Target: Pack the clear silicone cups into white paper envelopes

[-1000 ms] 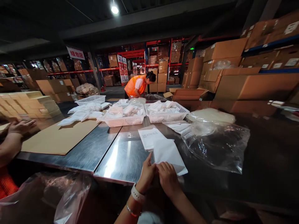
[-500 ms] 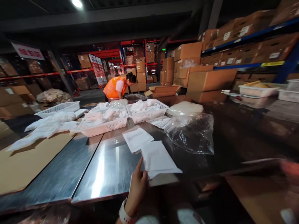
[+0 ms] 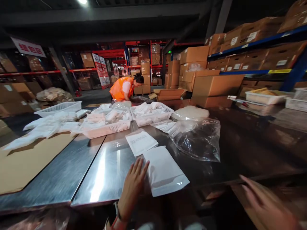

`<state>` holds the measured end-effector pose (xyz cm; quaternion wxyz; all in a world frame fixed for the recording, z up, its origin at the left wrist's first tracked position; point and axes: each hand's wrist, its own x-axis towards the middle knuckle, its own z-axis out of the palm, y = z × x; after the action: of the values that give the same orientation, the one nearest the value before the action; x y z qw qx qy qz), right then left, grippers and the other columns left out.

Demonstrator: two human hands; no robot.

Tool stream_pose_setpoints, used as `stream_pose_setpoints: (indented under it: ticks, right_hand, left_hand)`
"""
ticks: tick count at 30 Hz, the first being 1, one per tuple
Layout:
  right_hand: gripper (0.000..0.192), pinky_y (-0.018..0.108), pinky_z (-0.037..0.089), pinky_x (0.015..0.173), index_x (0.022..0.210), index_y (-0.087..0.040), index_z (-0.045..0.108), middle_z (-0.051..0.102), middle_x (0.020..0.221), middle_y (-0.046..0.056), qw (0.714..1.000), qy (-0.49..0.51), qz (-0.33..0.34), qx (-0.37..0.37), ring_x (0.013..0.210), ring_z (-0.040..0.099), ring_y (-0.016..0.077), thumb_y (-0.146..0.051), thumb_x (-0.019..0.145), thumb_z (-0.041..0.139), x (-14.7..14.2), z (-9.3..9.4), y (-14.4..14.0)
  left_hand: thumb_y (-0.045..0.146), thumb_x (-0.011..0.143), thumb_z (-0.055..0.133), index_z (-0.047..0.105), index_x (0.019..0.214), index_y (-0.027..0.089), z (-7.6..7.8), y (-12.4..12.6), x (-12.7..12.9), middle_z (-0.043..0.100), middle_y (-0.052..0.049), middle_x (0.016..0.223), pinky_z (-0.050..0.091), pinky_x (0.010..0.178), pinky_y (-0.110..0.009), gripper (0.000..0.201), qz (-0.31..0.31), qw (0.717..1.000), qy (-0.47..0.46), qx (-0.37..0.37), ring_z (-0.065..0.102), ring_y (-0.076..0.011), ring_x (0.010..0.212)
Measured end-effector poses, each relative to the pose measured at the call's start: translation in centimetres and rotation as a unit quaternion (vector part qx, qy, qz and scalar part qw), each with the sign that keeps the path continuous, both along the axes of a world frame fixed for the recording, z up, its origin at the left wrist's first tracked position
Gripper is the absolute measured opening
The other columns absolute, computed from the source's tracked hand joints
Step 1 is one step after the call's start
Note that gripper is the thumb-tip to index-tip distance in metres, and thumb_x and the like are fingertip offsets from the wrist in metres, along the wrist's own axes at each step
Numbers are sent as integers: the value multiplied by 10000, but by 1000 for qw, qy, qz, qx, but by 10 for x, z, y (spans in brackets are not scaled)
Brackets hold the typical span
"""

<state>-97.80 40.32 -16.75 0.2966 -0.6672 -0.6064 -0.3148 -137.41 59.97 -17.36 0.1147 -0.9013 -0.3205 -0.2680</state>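
The left hand lies flat and open on the metal table, with its fingertips on the left edge of a white bag. It grips nothing. The right hand is low at 4 o'clock, off the table edge, blurred, open and empty.

The white bag lies flat near the table's front edge, just past the left hand at 1 o'clock. It looks thin, light and floppy, and a bit shiny, so it may slide on the smooth metal. A good place to take it is likely a corner or the near edge, pinched between thumb and finger.

Just behind it at 12 o'clock lies a second white bag. At 2 o'clock a clear plastic bag sits crumpled; I cannot tell what is in it. Farther at 12 o'clock a white basket holds small white packs. At 11 o'clock another basket holds more. At 10 o'clock a third basket looks empty.
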Motion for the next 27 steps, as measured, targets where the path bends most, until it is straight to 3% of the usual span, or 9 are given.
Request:
stream_pose_setpoints:
  ticks: [3,6,8,11,16,23,27]
  right_hand:
    - [440,353,470,1004,1417,-208,444,592,1307,72,972,-151,174,-44,1239,525,195,-214,978,417,-23,-1,64]
    - [410,354,461,1029,1352,-180,510,562,1344,70,909,-264,320,-49,1317,440,182,-102,967,389,-57,7,129]
    - [354,342,473,1022,1251,-156,592,588,1311,68,868,-298,390,-72,1285,476,174,-98,976,377,-74,10,151]
    - [317,337,472,1025,1150,-125,645,649,1213,95,842,-288,448,-82,1228,533,166,-114,979,379,-83,7,156]
    - [279,352,455,1021,1154,-155,636,678,1153,98,857,-226,460,-49,1196,557,170,-137,955,442,-84,-7,142]
    - [212,320,502,835,894,-179,644,692,807,36,866,-156,474,-30,861,647,148,-60,910,468,-99,16,131]
    - [172,323,515,791,866,-176,615,687,799,54,863,-94,495,-28,855,654,170,-131,936,464,-95,15,132]
  left_hand:
    - [1,869,395,324,1467,225,7,11,17,380,-64,1515,323,1148,-468,642,-115,989,88,27,313,-228,1413]
    - [107,947,419,393,1425,194,5,12,28,430,-48,1485,298,1172,-423,486,-184,975,121,16,343,-202,1397]
    - [156,974,414,435,1394,184,1,9,27,444,-44,1474,304,1171,-406,421,-189,975,115,-3,376,-194,1379]
    - [190,985,412,434,1395,183,-4,4,20,456,-34,1463,314,1167,-385,410,-190,976,97,-50,385,-177,1372]
    - [227,965,458,422,1405,163,-4,-5,11,521,-65,1407,328,1160,-369,447,-199,971,50,-120,425,-159,1345]
    - [178,1002,356,437,1390,146,-5,-8,8,572,-89,1351,363,1138,-367,398,-239,968,24,-77,451,-168,1325]
    - [195,1009,351,492,1343,144,-5,-9,4,615,-79,1302,404,1101,-328,365,-254,963,-6,-88,518,-170,1268]
